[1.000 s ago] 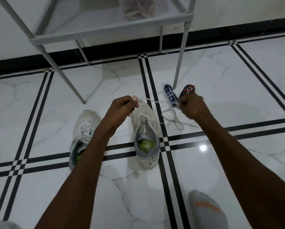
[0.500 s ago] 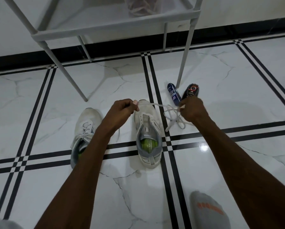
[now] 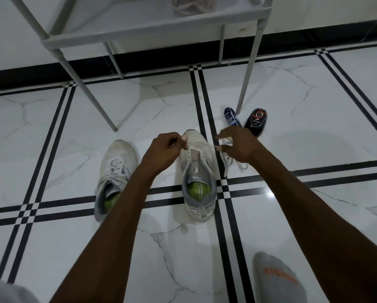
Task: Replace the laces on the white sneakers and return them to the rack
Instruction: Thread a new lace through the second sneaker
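Both hands have drawn closer over the unlaced sneaker [image 3: 197,169]: left hand [image 3: 165,147] and right hand [image 3: 240,145] each pinch the lace [image 3: 226,159].

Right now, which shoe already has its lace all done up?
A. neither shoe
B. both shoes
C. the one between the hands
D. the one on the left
D: the left sneaker has a lace crisscrossed up its front, while the sneaker between the hands shows bare eyelets, its lace lying loose beside it under the right hand.
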A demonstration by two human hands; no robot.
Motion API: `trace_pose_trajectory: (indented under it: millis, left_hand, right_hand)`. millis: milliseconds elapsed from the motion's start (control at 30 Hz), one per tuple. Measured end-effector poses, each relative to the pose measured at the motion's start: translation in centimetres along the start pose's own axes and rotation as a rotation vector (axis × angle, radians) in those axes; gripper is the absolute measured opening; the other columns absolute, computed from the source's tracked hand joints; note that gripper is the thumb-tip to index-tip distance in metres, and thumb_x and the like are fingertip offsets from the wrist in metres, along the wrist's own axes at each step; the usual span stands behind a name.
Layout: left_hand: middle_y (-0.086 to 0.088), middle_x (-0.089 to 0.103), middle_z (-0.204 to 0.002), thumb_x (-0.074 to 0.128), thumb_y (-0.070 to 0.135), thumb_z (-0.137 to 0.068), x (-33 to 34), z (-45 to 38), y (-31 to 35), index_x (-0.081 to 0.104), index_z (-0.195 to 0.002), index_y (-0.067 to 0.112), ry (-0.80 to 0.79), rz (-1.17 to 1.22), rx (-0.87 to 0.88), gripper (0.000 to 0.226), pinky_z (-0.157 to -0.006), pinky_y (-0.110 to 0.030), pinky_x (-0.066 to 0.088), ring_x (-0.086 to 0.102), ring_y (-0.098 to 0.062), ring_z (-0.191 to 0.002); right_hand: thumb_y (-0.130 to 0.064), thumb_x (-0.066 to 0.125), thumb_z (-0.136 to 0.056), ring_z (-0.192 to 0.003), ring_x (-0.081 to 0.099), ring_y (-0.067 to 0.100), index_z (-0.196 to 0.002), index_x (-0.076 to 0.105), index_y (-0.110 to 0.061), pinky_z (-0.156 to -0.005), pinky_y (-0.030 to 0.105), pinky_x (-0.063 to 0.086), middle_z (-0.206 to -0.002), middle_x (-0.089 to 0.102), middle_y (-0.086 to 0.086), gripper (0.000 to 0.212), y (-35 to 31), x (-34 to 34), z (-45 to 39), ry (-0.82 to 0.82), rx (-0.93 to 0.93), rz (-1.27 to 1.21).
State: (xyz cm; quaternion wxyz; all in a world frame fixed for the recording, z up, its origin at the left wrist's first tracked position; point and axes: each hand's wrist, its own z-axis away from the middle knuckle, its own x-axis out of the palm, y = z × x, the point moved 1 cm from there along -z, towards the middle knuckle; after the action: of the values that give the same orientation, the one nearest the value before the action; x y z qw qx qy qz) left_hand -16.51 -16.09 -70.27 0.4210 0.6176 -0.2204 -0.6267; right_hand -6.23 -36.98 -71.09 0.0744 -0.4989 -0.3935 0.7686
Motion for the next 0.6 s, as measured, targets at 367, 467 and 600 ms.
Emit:
trace_pose_trajectory:
  millis: [367,467,600]
  left_hand:
    - [0.001,0.071,-0.079,0.053,0.044,-0.102,1.6,0.0,-1.4,0.073,-0.089,0.013,0.245,0.030,-0.119,0.038,-0.070,-0.028,0.048,0.065,-0.014,-0.074]
    - [0.001,0.072,-0.091,0.067,0.024,-0.092,3.4,0.2,-2.2,0.072,-0.098,0.014,0.241,-0.003,-0.172,0.013,-0.076,-0.029,0.052,0.066,-0.013,-0.079]
    - [-0.002,0.065,-0.104,0.083,0.033,-0.079,5.7,0.2,-2.8,0.069,-0.112,0.010,0.142,-0.075,-0.205,0.042,-0.078,-0.022,0.044,0.064,-0.017,-0.091]
  right_hand:
    - [-0.013,0.070,-0.090,-0.081,0.073,0.010,-0.107,0.077,-0.014,-0.076,0.025,0.054,-0.091,0.077,0.001,0.018,-1.2,3.1,-0.8,0.049,-0.044,-0.367]
    - [-0.014,0.072,-0.086,-0.082,0.073,0.010,-0.099,0.078,-0.016,-0.082,0.028,0.057,-0.089,0.076,0.000,0.014,0.5,4.2,-1.2,0.091,0.072,-0.386]
    - [-0.017,0.081,-0.080,-0.082,0.072,0.007,-0.094,0.080,-0.014,-0.081,0.021,0.058,-0.088,0.077,0.000,0.015,0.7,5.3,-0.8,0.112,0.077,-0.403]
